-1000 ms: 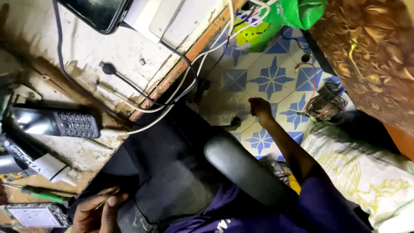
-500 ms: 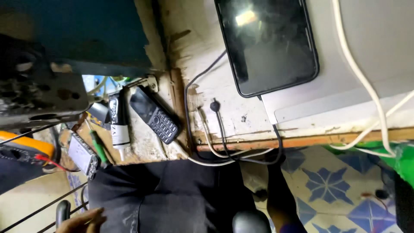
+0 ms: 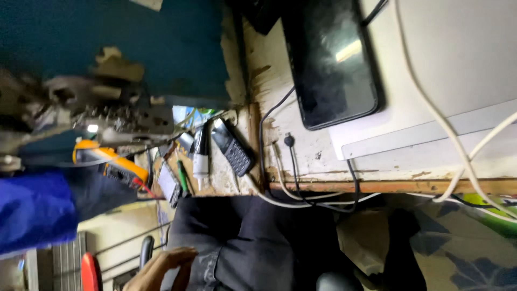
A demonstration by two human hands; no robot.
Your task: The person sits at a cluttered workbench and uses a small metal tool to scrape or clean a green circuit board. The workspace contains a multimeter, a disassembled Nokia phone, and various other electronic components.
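Dark trousers (image 3: 258, 242) cover the person's lap and fill the lower middle of the head view, just below the worn edge of a wooden workbench (image 3: 377, 186). One bare hand (image 3: 161, 267) shows at the bottom left, resting against the left side of the trousers with its fingers loosely curled and gripping nothing; the view is turned so far that it cannot be told whether this is the left or the right hand, and the other hand is out of view. On the bench above the lap, a small keypad phone (image 3: 232, 146) lies tilted near the bench edge, with a white charger plug (image 3: 201, 161) just beside it and a green-handled screwdriver (image 3: 183, 178) next to that. A small board-like device (image 3: 168, 186) lies beside the screwdriver. Further left sits a yellow multimeter (image 3: 110, 164), partly behind a blue sleeve or cloth (image 3: 35, 210). A large black smartphone (image 3: 334, 59) lies screen up on a pale grey flat device (image 3: 447, 81) at the upper right. White cables (image 3: 431, 116) and black cables (image 3: 293, 161) cross the bench and hang over its edge toward the lap
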